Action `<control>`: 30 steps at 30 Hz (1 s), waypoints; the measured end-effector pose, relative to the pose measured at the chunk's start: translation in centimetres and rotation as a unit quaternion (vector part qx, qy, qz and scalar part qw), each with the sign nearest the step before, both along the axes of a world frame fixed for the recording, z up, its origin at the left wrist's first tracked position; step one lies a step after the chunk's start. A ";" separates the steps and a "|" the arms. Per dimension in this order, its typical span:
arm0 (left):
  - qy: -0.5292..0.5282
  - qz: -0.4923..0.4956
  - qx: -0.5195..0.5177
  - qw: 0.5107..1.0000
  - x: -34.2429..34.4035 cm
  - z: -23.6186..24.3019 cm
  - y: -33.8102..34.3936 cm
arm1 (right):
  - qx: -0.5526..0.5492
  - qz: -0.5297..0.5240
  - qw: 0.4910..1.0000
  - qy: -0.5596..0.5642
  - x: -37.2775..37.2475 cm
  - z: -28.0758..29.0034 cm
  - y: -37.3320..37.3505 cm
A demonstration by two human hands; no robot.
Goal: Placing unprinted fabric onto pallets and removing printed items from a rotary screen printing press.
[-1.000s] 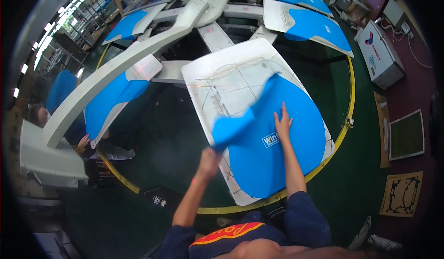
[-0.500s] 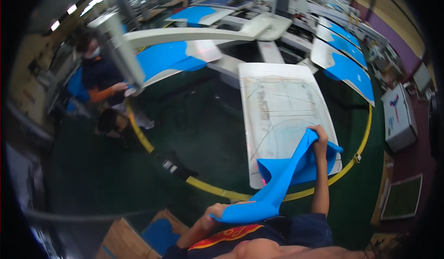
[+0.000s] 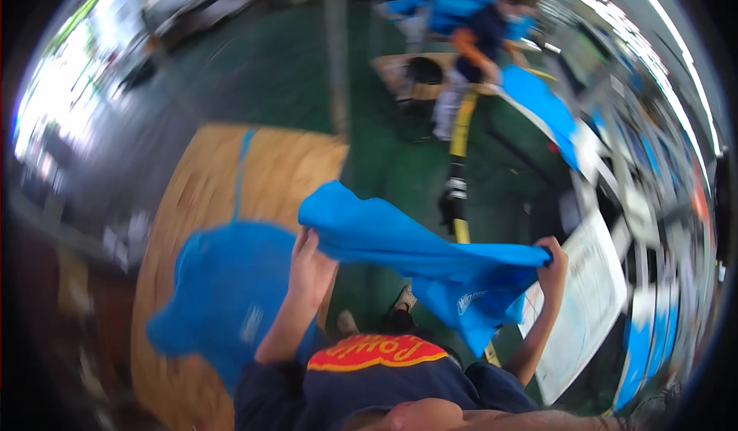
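A blue fabric piece (image 3: pixel 415 239) with a small white print hangs in the air in front of my body, stretched between both hands. Its left edge is gripped by my left hand (image 3: pixel 309 271), close to the wooden table. My right hand (image 3: pixel 552 266) pinches the other end, near the white board (image 3: pixel 588 300), whose top carries faint lines. On the wooden table (image 3: pixel 207 173) lies another blue fabric piece (image 3: pixel 223 292), also with a small white print; my left forearm covers part of its right side.
A co-worker (image 3: pixel 484 43) in orange sleeves handles blue fabric (image 3: pixel 542 108) on a far board. A yellow-and-black curved rail (image 3: pixel 460 135) runs along the green floor. More boards with blue fabric (image 3: pixel 646 339) stand at the right. A post (image 3: pixel 336 54) rises behind the table.
The view has swung left toward the wooden table. The blue fabric has come off the white board and is now held up, spread between my two hands.
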State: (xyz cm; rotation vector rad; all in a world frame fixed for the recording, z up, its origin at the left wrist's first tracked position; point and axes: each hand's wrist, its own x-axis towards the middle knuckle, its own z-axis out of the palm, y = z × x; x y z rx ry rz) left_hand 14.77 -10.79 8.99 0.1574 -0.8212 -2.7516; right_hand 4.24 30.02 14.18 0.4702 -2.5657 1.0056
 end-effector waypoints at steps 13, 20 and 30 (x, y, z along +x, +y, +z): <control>-0.105 0.134 -0.151 0.974 18.3 -5.5 -6.6 | 0.050 0.260 0.952 -0.154 1.1 -3.2 -14.5; -0.209 0.238 -0.188 0.930 22.0 -4.2 -2.5 | 0.196 0.378 0.862 -0.275 -0.8 -8.2 -15.4; -0.319 0.518 -0.261 0.750 27.5 -3.8 5.7 | 0.149 0.518 0.797 -0.272 -3.7 -17.4 -14.2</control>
